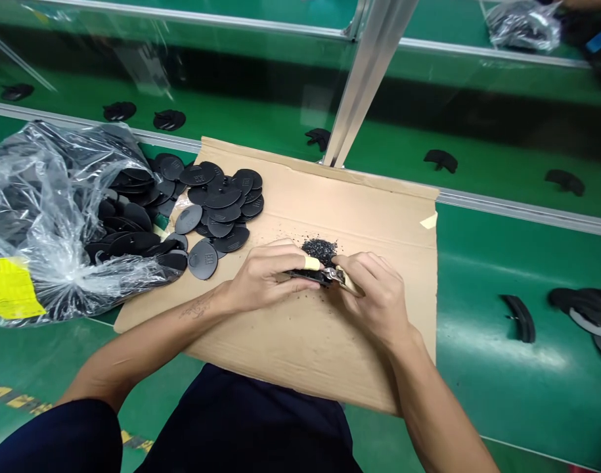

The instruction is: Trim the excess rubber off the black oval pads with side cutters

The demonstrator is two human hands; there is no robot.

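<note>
Over the middle of the cardboard sheet (280, 335), my left hand (273, 272) is closed on a flat black plastic part (307, 274), most of it hidden by my fingers. Yellow tape (311, 263) wraps one finger of that hand. My right hand (376, 289) grips a pair of nippers (347, 281) with pale handles, and their metal jaws meet the edge of the black part. Just beyond my fingertips lies a small heap of black plastic trimmings (320, 249), with crumbs scattered around it. To the left, a pile of black oval plastic discs (224, 203) rests on the cardboard.
A clear plastic bag (58, 217) full of black discs, with a yellow label (12, 288), stands at the left. An aluminium post (364, 85) rises behind the cardboard. Black parts lie on the green conveyor behind; a curved black piece (519, 318) lies at the right.
</note>
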